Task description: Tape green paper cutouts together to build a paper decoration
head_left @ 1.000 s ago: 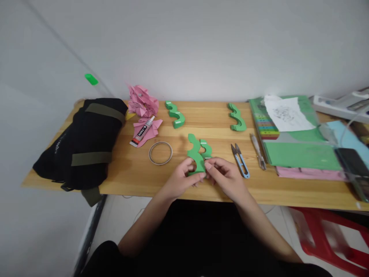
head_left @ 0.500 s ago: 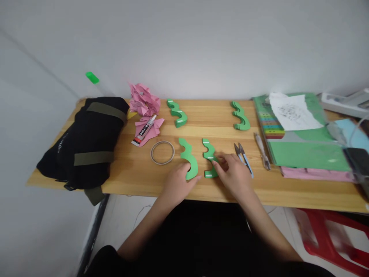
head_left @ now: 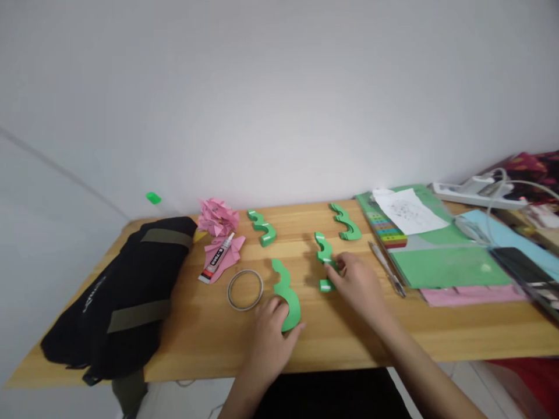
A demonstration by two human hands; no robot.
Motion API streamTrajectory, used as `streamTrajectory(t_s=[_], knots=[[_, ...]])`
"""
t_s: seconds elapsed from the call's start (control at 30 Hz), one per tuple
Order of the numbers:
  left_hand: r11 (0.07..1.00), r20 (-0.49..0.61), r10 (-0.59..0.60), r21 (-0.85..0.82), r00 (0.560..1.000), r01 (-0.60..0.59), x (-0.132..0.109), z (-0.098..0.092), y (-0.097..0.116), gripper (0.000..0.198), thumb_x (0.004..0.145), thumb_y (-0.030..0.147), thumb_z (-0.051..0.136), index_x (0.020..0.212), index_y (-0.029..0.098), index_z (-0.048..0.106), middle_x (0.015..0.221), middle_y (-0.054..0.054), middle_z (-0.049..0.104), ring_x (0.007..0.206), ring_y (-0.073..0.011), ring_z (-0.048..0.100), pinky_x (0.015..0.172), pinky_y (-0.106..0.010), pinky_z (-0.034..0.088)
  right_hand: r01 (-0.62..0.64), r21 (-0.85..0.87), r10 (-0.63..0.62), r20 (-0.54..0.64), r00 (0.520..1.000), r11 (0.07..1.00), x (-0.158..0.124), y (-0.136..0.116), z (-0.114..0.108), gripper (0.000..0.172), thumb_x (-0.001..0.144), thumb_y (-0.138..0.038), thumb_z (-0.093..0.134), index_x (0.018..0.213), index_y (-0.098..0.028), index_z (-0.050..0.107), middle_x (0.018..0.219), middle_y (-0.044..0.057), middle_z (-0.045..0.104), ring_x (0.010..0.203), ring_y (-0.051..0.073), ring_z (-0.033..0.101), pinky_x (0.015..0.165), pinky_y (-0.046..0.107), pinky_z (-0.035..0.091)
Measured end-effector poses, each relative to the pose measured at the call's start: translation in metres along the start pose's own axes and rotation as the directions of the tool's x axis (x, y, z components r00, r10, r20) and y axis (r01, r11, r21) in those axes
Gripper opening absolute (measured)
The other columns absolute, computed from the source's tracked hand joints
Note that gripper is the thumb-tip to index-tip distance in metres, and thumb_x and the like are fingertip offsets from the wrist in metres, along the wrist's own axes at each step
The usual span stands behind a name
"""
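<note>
Wooden table, right hand apparently gripping green piece, partly hidden.

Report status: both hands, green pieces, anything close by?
Left hand on plain-faced green wavy piece, grip unclear. Right hand holding white-striped green wavy piece. Pieces apart. Tape ring near left hand, not between pieces.

Wall: plain pale grey | Table: light wood, against wall | Floor: pale
</note>
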State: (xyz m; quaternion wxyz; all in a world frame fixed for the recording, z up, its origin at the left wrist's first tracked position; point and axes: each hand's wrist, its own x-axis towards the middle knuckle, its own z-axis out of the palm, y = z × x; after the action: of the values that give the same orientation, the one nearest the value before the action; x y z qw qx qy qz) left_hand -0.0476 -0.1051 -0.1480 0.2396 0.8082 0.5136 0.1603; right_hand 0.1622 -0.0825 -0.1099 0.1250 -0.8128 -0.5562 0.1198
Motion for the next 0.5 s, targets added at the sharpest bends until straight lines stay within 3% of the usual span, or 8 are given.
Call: streamTrajectory(t_s=[0.13, 0.27, 0.37, 0.5], knots=[[0.999, 0.072, 0.024, -0.033, 0.997, -0.022, 0.007, 0.002, 0.01, 0.013, 0.079, 0.026, 0.073, 0.078, 0.019, 0.062, 0.093, -0.006, 0.065, 0.091, -0.0257, 0.061, 0.079, -0.039, 0.048, 0.017, -0.031, -0.021, -0.104, 0.994, 0.999, 0.039, -0.004, -0.021, 0.025, 0.091, -0.037, 0.055, 0.1, -0.016, 0.064, 0.097, 0.01, 0.073, 0.086, 0.023, 0.068, 0.065, 0.029, 0.041], [0.995, 0.113, 0.09, 0.033, 0.99, -0.094, 0.013, 0.009, 0.025, 0.017, 0.079, 0.033, 0.075, 0.083, 0.019, 0.065, 0.097, -0.006, 0.066, 0.097, -0.0281, 0.06, 0.084, -0.043, 0.047, 0.025, -0.084, -0.031, -0.075, 0.997, 0.996, 0.07, -0.02, -0.013, 0.024, 0.09, -0.034, 0.058, 0.101, -0.015, 0.066, 0.104, 0.013, 0.073, 0.094, 0.026, 0.068, 0.066, 0.03, 0.042], [0.987, 0.112, 0.116, 0.094, 0.987, -0.127, 0.014, 0.013, 0.031, 0.023, 0.079, 0.039, 0.075, 0.087, 0.019, 0.067, 0.098, -0.008, 0.066, 0.098, -0.03, 0.06, 0.084, -0.045, 0.047, 0.018, -0.097, -0.022, -0.042, 0.999, 0.995, 0.074, -0.021, -0.003, 0.031, 0.085, -0.038, 0.066, 0.103, -0.013, 0.067, 0.108, 0.017, 0.072, 0.095, 0.028, 0.068, 0.066, 0.031, 0.043], [0.981, 0.104, 0.124, 0.14, 0.987, -0.138, 0.014, 0.016, 0.034, 0.028, 0.078, 0.042, 0.076, 0.091, 0.018, 0.069, 0.097, -0.009, 0.067, 0.097, -0.0307, 0.06, 0.083, -0.047, 0.046, -0.023, -0.087, 0.019, -0.051, 0.999, 0.996, 0.056, 0.003, -0.006, 0.036, 0.091, -0.041, 0.056, 0.112, -0.013, 0.065, 0.106, 0.017, 0.073, 0.095, 0.029, 0.069, 0.068, 0.032, 0.044]])
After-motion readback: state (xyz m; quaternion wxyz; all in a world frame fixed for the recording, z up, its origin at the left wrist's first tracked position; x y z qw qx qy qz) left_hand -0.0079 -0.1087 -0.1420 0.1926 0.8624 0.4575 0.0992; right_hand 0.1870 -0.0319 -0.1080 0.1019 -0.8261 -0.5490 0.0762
